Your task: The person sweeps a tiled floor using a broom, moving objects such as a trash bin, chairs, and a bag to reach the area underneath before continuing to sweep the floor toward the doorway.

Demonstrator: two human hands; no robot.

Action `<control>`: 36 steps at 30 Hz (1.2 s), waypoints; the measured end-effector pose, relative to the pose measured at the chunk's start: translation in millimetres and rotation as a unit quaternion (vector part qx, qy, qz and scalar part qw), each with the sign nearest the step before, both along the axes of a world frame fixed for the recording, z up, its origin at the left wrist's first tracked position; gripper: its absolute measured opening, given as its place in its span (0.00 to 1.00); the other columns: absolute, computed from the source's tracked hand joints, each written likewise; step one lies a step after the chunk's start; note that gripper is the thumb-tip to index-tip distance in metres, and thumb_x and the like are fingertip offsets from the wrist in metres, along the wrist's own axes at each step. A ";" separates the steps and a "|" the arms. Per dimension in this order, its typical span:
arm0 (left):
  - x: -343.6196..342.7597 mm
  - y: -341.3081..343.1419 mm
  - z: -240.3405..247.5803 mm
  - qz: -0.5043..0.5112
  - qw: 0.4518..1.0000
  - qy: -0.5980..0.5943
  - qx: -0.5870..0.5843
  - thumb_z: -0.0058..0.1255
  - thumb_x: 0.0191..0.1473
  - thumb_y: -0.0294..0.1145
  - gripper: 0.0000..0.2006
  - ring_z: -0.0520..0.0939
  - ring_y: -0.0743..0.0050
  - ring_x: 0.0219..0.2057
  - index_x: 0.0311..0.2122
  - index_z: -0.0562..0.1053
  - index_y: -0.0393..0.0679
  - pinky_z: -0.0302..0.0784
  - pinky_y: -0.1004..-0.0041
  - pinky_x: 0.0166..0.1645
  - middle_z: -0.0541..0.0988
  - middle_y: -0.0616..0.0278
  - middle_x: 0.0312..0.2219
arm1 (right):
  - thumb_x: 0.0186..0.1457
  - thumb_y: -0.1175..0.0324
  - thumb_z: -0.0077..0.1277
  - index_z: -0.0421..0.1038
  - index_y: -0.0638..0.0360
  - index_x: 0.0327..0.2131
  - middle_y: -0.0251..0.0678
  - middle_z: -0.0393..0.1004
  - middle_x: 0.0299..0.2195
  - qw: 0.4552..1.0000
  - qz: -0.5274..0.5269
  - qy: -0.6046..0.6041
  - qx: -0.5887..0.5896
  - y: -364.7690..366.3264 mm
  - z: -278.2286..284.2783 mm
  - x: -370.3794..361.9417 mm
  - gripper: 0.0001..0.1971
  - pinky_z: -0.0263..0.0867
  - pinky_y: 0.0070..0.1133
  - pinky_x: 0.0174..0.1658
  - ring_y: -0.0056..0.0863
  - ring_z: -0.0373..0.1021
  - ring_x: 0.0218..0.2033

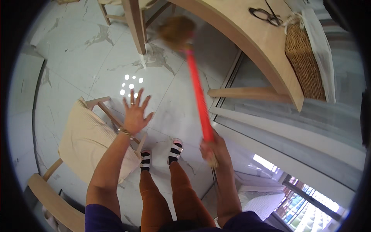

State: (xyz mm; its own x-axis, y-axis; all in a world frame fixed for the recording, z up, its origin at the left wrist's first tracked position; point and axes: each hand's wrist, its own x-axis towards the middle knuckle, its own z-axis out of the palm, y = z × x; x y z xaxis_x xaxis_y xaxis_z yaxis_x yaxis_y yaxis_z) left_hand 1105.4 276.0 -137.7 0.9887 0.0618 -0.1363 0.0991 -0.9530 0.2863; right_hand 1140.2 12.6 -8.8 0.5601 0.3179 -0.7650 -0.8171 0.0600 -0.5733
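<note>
in right grip, clasped near lower end, red-handled duster extends away; left grip splayed.

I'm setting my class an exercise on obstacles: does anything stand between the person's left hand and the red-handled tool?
Nothing visible does: only pale floor shows between the spread left hand and the red-handled tool, which the right hand grips near its lower end.

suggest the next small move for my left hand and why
Probably bring the open left hand onto the red handle: the right hand alone grips it near one end, the brown head is at the other, so a second grip might steady it.
</note>
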 end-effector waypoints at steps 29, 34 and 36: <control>168.8 -154.5 -8.6 0.190 0.739 -0.094 -0.639 0.51 0.41 0.34 0.30 0.72 0.63 0.41 0.50 0.57 0.37 0.67 0.73 0.44 0.68 0.50 0.42 | 0.44 0.69 0.46 0.58 0.54 0.17 0.25 0.55 0.10 0.982 0.055 -0.160 -0.081 59.2 -181.4 314.5 0.08 0.48 0.15 0.10 0.18 0.53 0.08; 98.8 -119.7 -24.8 0.176 0.770 -0.013 -0.613 0.50 0.45 0.34 0.22 0.73 0.64 0.37 0.46 0.63 0.41 0.70 0.73 0.38 0.70 0.58 0.41 | 0.45 0.67 0.46 0.58 0.53 0.19 0.23 0.54 0.10 0.970 0.212 -0.119 -0.025 53.9 -140.4 329.4 0.08 0.43 0.14 0.08 0.14 0.48 0.06; 64.4 -107.2 -24.9 0.210 0.776 0.072 -0.590 0.51 0.44 0.35 0.22 0.73 0.65 0.38 0.46 0.64 0.42 0.70 0.72 0.37 0.71 0.59 0.40 | 0.45 0.71 0.46 0.60 0.54 0.24 0.23 0.54 0.10 0.958 0.204 -0.194 -0.049 6.9 -117.9 283.2 0.05 0.42 0.13 0.07 0.13 0.49 0.07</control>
